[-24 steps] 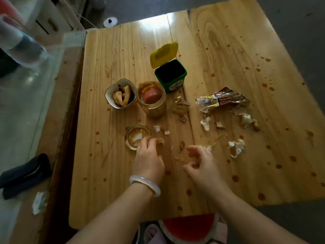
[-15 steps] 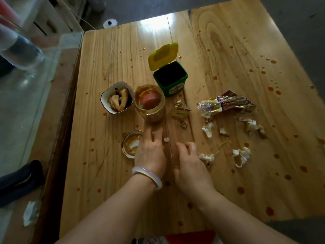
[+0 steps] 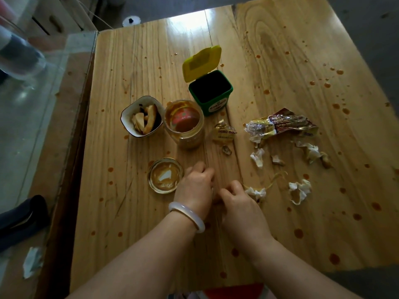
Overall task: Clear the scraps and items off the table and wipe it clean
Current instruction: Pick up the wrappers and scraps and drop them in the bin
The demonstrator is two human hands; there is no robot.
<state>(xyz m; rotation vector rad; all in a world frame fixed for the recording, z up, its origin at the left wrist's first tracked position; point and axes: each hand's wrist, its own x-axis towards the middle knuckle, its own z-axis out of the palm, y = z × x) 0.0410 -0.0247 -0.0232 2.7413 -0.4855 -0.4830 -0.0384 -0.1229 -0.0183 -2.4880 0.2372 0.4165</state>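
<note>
Scraps [image 3: 257, 192] lie beside right hand [image 3: 239, 203]; left hand [image 3: 195, 186] hides its curled fingertips

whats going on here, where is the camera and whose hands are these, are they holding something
There is no machine here: a person wears one camera on the head, looking down at their own hands. The left hand, with a bracelet, and the right hand lie with curled fingers on a stained wooden table; whether they hold anything is hidden. Also there: an open green bin, a bowl, an open jar, a lid, a wrapper and paper scraps.
</note>
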